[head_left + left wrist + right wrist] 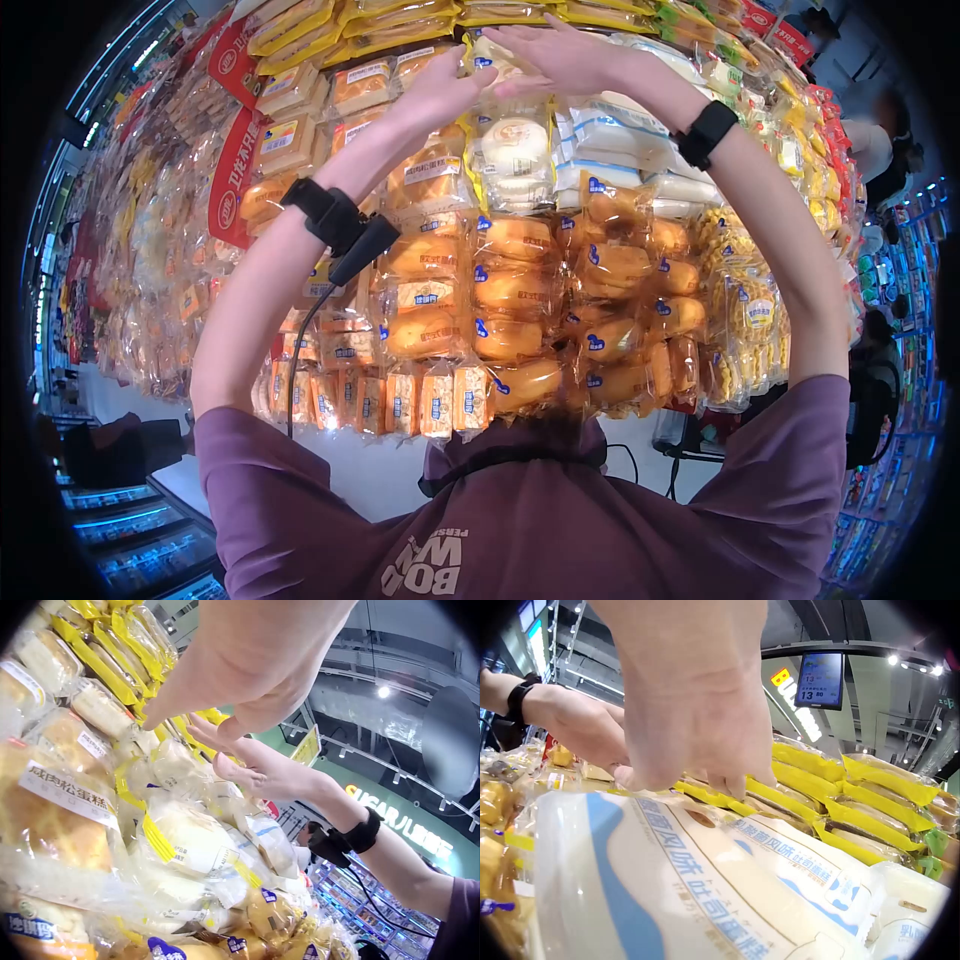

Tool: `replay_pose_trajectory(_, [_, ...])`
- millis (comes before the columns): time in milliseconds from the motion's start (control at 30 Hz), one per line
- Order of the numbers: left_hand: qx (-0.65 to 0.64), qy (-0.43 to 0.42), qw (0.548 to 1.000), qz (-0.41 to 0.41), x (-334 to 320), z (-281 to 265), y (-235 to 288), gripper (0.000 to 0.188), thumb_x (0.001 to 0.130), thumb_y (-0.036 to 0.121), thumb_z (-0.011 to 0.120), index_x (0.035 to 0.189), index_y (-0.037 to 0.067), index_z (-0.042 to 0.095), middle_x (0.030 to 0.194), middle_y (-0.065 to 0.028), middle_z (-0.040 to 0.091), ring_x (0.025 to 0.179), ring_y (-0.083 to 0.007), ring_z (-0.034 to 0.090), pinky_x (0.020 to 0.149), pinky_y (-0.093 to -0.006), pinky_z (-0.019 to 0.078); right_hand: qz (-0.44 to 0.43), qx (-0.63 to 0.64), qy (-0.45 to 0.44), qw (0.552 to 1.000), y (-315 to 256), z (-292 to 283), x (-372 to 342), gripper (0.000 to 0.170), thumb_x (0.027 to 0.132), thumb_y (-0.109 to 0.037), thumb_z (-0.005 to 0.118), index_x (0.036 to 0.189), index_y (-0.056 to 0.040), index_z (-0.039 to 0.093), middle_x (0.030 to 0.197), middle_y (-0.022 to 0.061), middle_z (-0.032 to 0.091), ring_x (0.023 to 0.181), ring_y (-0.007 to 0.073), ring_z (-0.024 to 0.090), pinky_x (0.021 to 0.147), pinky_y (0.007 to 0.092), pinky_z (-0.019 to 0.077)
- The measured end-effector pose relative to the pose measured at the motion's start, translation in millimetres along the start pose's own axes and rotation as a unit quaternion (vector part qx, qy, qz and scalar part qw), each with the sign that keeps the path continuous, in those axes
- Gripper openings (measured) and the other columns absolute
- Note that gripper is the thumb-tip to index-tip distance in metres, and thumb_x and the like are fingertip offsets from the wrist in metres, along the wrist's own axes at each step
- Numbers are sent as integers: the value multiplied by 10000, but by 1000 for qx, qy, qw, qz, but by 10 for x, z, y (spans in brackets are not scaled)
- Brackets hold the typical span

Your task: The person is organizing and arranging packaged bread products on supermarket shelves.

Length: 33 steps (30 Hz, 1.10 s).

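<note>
My left hand (pixel 450 85) reaches over the stacked packets of bread and cake, its fingers pointing towards the other hand. Facing it, my right hand (pixel 550 60) stretches out with extended fingers, and the fingertips of both overlap in the head view. Beneath them lies a column of round white cakes (pixel 515 145) in clear wrappers with yellow edges. Part of the packet nearest the fingertips is hidden by the hands. In the right wrist view, white toast-cake bags (pixel 675 877) with blue bands lie below the right hand. Neither hand shows anything lifted in it.
Yellow-edged packets (pixel 400 25) rise at the far side. Pork-floss cakes (pixel 67 802) sit by the left forearm, with golden bread rolls (pixel 515 285) nearer the body. Red signs (pixel 235 170) stand at left. A cable (pixel 300 350) hangs from the left wrist camera.
</note>
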State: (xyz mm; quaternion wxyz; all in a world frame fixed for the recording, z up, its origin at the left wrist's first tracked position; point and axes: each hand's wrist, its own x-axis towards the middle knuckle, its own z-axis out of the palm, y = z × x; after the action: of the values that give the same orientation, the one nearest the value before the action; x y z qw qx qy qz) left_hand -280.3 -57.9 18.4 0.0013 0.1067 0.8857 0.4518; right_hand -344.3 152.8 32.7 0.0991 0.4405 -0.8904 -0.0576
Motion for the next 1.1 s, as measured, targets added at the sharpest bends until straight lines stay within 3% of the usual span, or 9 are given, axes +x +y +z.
replay_pose_trajectory(33, [-15, -2, 1000, -7, -129, -29, 35, 824, 981, 430, 617, 1566, -30, 262, 1587, -231, 354, 1443, -300, 398, 1179, -383, 314, -20, 15, 59, 998, -51, -88, -30, 880, 963, -669, 469, 1589, -88, 258, 1562, 238, 378, 1440, 364, 383, 1235, 506, 215])
replay_pose_trajectory(67, [-24, 3, 1000, -2, -241, -42, 10, 798, 1000, 440, 590, 1557, -38, 277, 1577, -232, 363, 1441, -282, 402, 1185, -367, 318, -26, -11, 133, 991, -155, -115, -137, 752, 974, -561, 551, 1511, -52, 416, 1286, 261, 621, 1223, 377, 580, 1081, 466, 433])
replay_pose_trajectory(167, [-117, -108, 987, -27, -589, -170, 57, 752, 1031, 438, 542, 1545, -50, 290, 1570, -221, 371, 1444, -263, 397, 1186, -344, 333, -1, 6, -59, 998, -654, -491, -409, 701, 946, -501, 621, 1461, -45, 487, 934, 231, 694, 941, 382, 670, 865, 493, 520])
replay_pose_trajectory(200, [-104, -94, 988, -66, -791, -145, 278, 730, 1052, 456, 496, 1528, -65, 308, 1559, -216, 382, 1446, -261, 394, 1198, -333, 335, -70, 23, 47, 996, -701, -363, -535, 551, 916, -409, 684, 1298, -20, 607, 720, 187, 647, 755, 399, 663, 725, 501, 527])
replay_pose_trajectory(333, [-170, -118, 972, -114, -771, -20, 88, 774, 1049, 501, 474, 1516, -93, 303, 1550, -239, 380, 1447, -271, 394, 1219, -342, 313, -74, 19, 16, 997, -724, -91, -590, 270, 896, -228, 722, 1022, -12, 622, 714, 172, 650, 743, 397, 666, 672, 475, 531])
replay_pose_trajectory(633, [-136, -114, 982, -70, -814, 66, 107, 751, 1047, 483, 496, 1518, -75, 322, 1545, -214, 403, 1417, -237, 430, 1198, -327, 324, -12, 48, -48, 998, -750, -133, -675, 319, 929, -205, 673, 1190, -30, 624, 822, 171, 684, 792, 371, 675, 727, 474, 536])
replay_pose_trajectory(733, [-71, -83, 994, -11, -976, -27, 130, 645, 1045, 438, 523, 1495, -13, 423, 1487, -162, 499, 1324, -219, 523, 1131, -319, 385, -43, 69, 37, 996, -777, -94, -747, 349, 945, -233, 659, 1231, -37, 620, 958, 183, 689, 888, 369, 673, 799, 457, 543])
replay_pose_trajectory(833, [18, -73, 995, 71, -1368, -290, 162, 498, 1042, 367, 547, 1409, 31, 560, 1363, -123, 625, 1208, -207, 612, 1056, -324, 442, -86, 90, 174, 977, -1055, -261, -873, 283, 921, -213, 678, 1125, -20, 649, 889, 200, 686, 869, 398, 676, 766, 489, 545])
replay_pose_trajectory(1100, [200, -15, 979, 40, -2350, -632, -146, 298, 991, 194, 620, 1209, 5, 695, 1148, -144, 734, 1059, -262, 699, 941, -358, 511, -125, 209, 89, 966, -1844, -89, -685, 284, 878, -180, 720, 1052, 26, 628, 866, 212, 674, 907, 396, 675, 778, 495, 528])
